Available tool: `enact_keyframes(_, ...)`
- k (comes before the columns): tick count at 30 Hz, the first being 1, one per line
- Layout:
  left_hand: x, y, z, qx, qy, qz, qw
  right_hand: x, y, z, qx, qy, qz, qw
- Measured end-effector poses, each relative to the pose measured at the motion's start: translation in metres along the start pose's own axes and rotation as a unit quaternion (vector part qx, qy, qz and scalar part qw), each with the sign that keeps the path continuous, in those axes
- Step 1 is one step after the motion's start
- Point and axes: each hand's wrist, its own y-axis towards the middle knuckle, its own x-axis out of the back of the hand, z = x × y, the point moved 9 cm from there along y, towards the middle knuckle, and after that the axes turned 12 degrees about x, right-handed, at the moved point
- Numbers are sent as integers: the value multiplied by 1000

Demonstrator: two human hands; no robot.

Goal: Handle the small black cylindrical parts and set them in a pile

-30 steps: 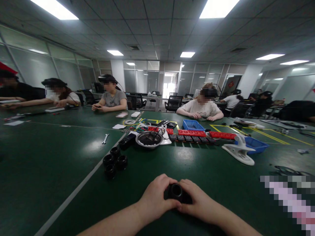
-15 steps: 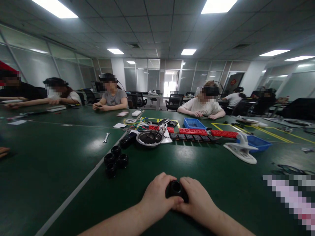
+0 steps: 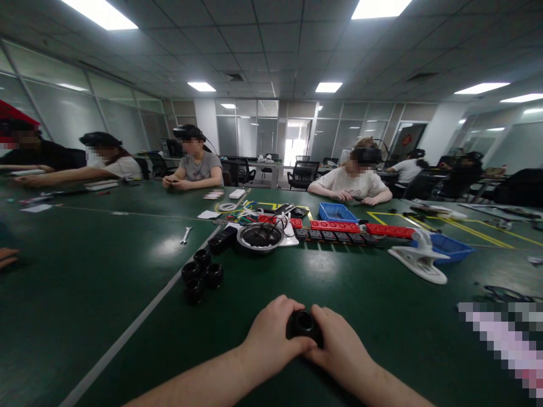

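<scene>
Between my two hands, low in the middle of the head view, is a black round part with a hole in its top [image 3: 304,321]. My left hand [image 3: 275,328] wraps round its left side, thumb across the near face. My right hand [image 3: 336,338] closes on its right side, and the thumbs meet in front. Fingers hide much of the part, so I cannot tell whether it touches the green table [image 3: 237,311]. Several similar black ring-shaped parts [image 3: 202,275] stand in a cluster on the table, to the left and farther off.
Beyond the cluster lie a metal bowl [image 3: 259,237], a black handheld device [image 3: 223,239] and a wrench [image 3: 185,235]. Red socket strips [image 3: 335,226] and blue bins [image 3: 337,212] run across the middle. At right is a white stand-like piece [image 3: 418,257]. Other people sit round the table.
Both hands keep their hold on the black part, with almost no movement. The view has shifted slightly, moving the background a little to the right.
</scene>
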Motion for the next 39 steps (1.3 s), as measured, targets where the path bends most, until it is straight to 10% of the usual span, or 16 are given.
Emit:
enact_keyframes(11,-3,-2,-9,-49,-24,81,995,4,0,1,90,174,60,979)
enact_keyframes(18,-1,-2,-2,3,3,6,1000,1,0,0,8,11,-1,1000)
enact_keyframes(29,-3,-2,-7,-33,-38,75,996,5,-1,0,94,176,81,977)
enact_keyframes(39,-1,-3,-2,6,-7,-1,1000,2,-1,1,11,6,-5,1000)
